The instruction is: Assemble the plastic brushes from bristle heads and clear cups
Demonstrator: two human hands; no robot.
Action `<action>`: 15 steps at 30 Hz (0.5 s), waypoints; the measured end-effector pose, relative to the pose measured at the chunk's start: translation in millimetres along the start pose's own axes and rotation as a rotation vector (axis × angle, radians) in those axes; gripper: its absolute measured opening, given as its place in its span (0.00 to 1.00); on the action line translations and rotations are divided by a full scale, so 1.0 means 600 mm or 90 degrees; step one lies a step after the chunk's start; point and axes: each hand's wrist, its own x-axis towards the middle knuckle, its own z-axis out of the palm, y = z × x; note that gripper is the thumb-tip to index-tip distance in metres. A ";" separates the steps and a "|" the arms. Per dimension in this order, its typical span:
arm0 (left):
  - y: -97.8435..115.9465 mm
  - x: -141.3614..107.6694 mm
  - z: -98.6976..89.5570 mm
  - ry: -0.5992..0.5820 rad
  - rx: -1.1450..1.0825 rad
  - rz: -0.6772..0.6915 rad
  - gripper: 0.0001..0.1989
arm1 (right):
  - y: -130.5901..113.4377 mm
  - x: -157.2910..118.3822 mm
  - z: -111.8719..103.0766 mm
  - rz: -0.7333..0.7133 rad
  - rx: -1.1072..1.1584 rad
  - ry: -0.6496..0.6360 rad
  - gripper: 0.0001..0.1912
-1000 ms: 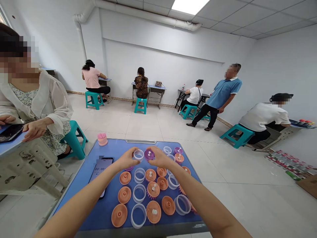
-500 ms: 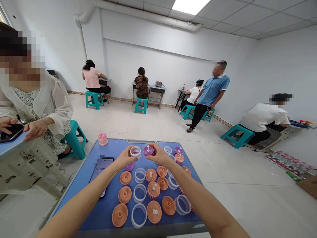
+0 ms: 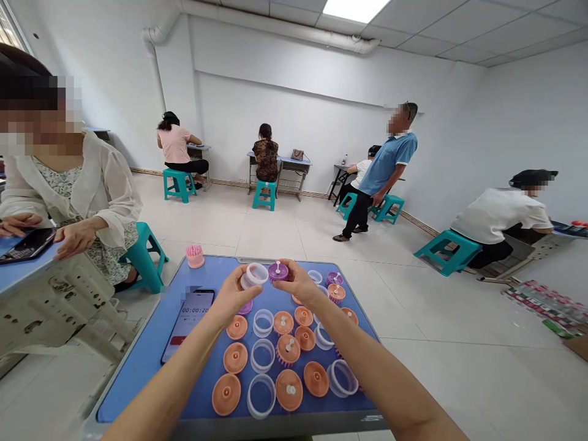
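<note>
My left hand is shut on a clear plastic ring, which tilts toward my right hand. My right hand grips a purple bristled brush base with a white pin on top, a small gap from the ring. Below them on the blue table lie rows of orange bristled discs, clear rings and several purple pieces. A phone timer lies left of my left wrist.
A pink bristled brush stands at the table's far left corner. A seated person works at a neighbouring table on the left. Others sit on teal stools along the walls, and a person in a blue polo shirt stands at the back.
Both hands have risen slightly, and the ring now tilts more. The view has shifted, and the person in the blue shirt stands further left than before.
</note>
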 end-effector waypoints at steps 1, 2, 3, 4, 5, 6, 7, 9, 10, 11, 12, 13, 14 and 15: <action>0.000 -0.003 0.004 0.001 -0.014 0.002 0.22 | -0.002 -0.002 0.001 -0.001 0.005 0.000 0.26; -0.002 -0.005 0.007 0.004 -0.031 0.002 0.23 | -0.002 -0.004 0.001 -0.001 0.009 -0.001 0.26; -0.006 -0.006 0.009 0.014 -0.048 0.002 0.24 | -0.002 -0.005 0.001 -0.001 0.013 -0.001 0.26; -0.010 -0.007 0.011 0.030 -0.064 0.001 0.25 | -0.001 -0.007 0.000 -0.001 0.016 -0.001 0.26; -0.015 -0.007 0.012 0.050 -0.079 0.001 0.25 | 0.000 -0.007 -0.002 -0.002 0.020 0.001 0.26; -0.020 -0.007 0.011 0.068 -0.092 0.001 0.25 | 0.002 -0.008 -0.003 -0.003 0.023 0.004 0.26; -0.026 -0.006 0.011 0.080 -0.102 0.000 0.24 | 0.004 -0.008 -0.005 -0.004 0.025 0.007 0.26; -0.037 -0.005 0.007 0.085 -0.114 -0.003 0.23 | 0.006 -0.008 -0.009 -0.007 0.029 0.011 0.26; -0.042 -0.004 0.005 0.082 -0.118 -0.006 0.22 | 0.007 -0.007 -0.010 -0.008 0.031 0.011 0.27; -0.048 -0.002 0.004 0.077 -0.125 -0.008 0.22 | 0.007 -0.007 -0.011 -0.008 0.033 0.011 0.27; -0.053 -0.001 0.002 0.073 -0.135 -0.009 0.21 | 0.008 -0.007 -0.012 -0.008 0.035 0.010 0.27; -0.059 0.000 0.001 0.068 -0.145 -0.009 0.20 | 0.008 -0.007 -0.013 -0.007 0.038 0.010 0.27; -0.064 0.001 -0.001 0.064 -0.155 -0.009 0.20 | 0.007 -0.007 -0.013 -0.005 0.040 0.010 0.27; -0.069 0.001 -0.002 0.061 -0.161 -0.010 0.20 | 0.007 -0.007 -0.013 -0.002 0.043 0.009 0.27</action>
